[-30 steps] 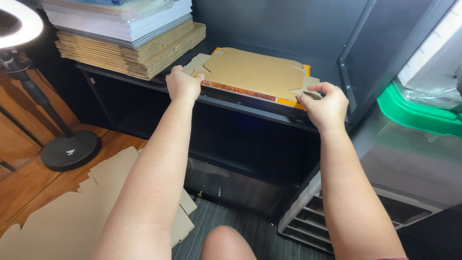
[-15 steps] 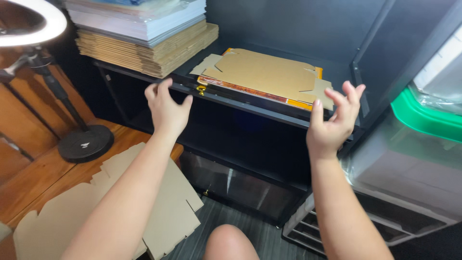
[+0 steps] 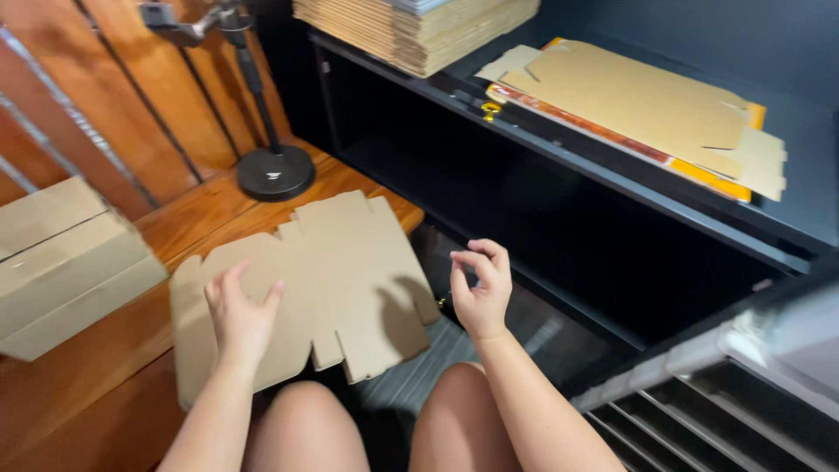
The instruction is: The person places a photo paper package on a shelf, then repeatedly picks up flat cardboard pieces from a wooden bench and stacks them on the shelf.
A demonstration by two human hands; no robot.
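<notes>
Flat cardboard blank (image 3: 323, 280): left hand (image 3: 240, 319) grip wide, fingertips touching; right hand (image 3: 481, 293) half-curled, empty.

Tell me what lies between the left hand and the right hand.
In the head view, the flat die-cut cardboard blank spans the gap between the left hand and the right hand; nothing else sits there.

Open passage lies between the left hand (image 3: 240, 319) and the right hand (image 3: 481, 293), directly above the flat cardboard blank (image 3: 332, 280) on the wooden floor (image 3: 79, 411).

At 12 o'clock, the dark shelf edge (image 3: 612, 179) overhangs an unobstructed cavity beneath it.

At 10 o'clock, the lamp stand base (image 3: 275, 172) and its pole block the floor.

At 9 o'clock, a folded carton (image 3: 61, 262) occupies the floor.

At 4 o'clock, a drawer unit (image 3: 743, 393) closes off the right side.
</notes>
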